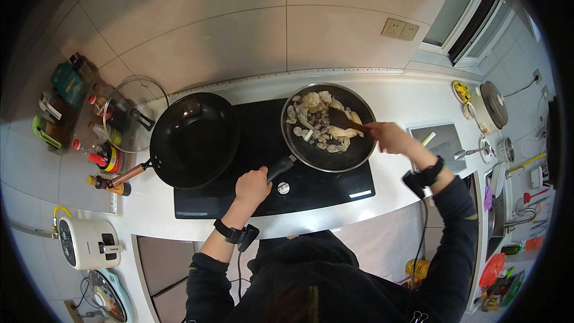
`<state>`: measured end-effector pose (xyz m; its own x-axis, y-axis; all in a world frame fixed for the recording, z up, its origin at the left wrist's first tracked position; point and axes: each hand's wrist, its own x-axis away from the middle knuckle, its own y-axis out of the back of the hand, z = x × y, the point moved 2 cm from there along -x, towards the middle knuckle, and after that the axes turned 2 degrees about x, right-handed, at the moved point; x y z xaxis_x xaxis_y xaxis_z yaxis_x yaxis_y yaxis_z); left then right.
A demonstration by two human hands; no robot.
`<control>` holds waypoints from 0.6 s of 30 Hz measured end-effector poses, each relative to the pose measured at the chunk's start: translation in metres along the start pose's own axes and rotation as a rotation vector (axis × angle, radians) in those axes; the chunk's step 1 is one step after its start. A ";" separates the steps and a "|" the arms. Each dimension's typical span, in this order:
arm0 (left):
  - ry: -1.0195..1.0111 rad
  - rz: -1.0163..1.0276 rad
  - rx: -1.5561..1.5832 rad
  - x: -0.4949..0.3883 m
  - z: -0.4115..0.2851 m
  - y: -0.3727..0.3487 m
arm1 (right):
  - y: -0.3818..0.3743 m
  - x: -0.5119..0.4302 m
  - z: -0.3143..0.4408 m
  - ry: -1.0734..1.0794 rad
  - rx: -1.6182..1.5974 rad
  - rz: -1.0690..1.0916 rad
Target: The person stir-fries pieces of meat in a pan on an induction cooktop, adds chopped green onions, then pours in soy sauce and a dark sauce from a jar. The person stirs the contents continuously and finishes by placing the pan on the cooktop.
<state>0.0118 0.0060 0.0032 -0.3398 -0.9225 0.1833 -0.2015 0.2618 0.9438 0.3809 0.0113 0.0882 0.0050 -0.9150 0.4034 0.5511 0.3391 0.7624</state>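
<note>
My left hand (253, 185) is closed around the black handle (280, 168) of a frying pan (354, 157) on the right side of the black glass cooktop (269, 204). Pale chicken-like pieces and small round chunks (319, 132) lie in that pan, mostly in its left and middle part. My right hand (390, 137) grips a dark wooden spatula (343, 119) over the pan's right rim, its blade among the food. A black wok (195, 141) with a wooden handle, with no food in it, stands on the left side of the cooktop.
A glass lid (142, 119), sauce bottles (107, 157) and jars stand left of the wok. A white air fryer (87, 243) is at the lower left. To the right are a grey cutting board (441, 139) with a green-white stalk (428, 138), a lidded pot (493, 105) and a sink (495, 220).
</note>
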 end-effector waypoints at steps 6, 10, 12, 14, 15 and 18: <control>-0.010 -0.001 0.023 -0.001 0.000 -0.001 | 0.059 0.003 -0.046 -0.124 0.042 -0.028; -0.018 -0.006 0.027 0.000 0.001 -0.001 | 0.045 -0.058 -0.047 -0.142 -0.011 0.015; -0.013 0.003 0.009 0.000 0.001 -0.002 | 0.040 -0.086 -0.034 -0.122 -0.017 0.065; -0.008 -0.010 0.022 0.001 0.000 -0.003 | 0.035 -0.107 -0.017 -0.069 0.014 0.113; -0.003 0.001 0.019 0.001 -0.001 -0.004 | 0.034 -0.114 -0.008 -0.016 0.050 0.150; 0.003 0.007 0.005 0.002 -0.002 -0.004 | 0.028 -0.128 0.014 0.139 0.184 0.241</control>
<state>0.0133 0.0022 0.0003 -0.3384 -0.9215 0.1905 -0.2036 0.2693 0.9413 0.3838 0.1405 0.0651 0.2375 -0.8204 0.5202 0.3600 0.5717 0.7373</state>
